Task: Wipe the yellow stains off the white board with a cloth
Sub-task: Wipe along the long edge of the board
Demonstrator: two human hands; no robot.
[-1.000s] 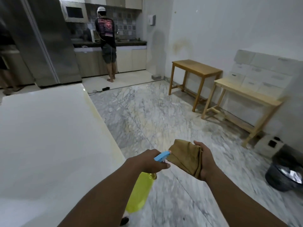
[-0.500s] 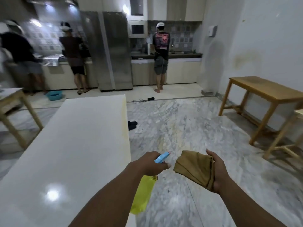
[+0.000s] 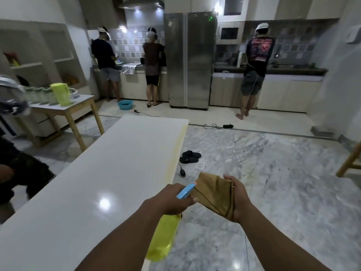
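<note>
The long white board [image 3: 109, 173] stretches away on my left, with a yellow stain band [image 3: 176, 151] along its right edge. My left hand [image 3: 173, 198] grips a yellow spray bottle [image 3: 163, 237] by its blue trigger head, just right of the board's near edge. My right hand [image 3: 237, 198] holds a folded brown cloth [image 3: 214, 194] in front of the nozzle, over the floor.
Black sandals [image 3: 189, 156] lie on the marble floor beside the board. A person [image 3: 17, 173] sits at the left edge. A wooden table [image 3: 64, 108] with a yellow jug stands behind. Three people work at the far counter near the fridge [image 3: 190, 59]. Cables [image 3: 214, 125] cross the floor.
My view has swung left, so the board and the whole kitchen now show. My hands have come closer together, and the cloth now sits right against the spray nozzle.
</note>
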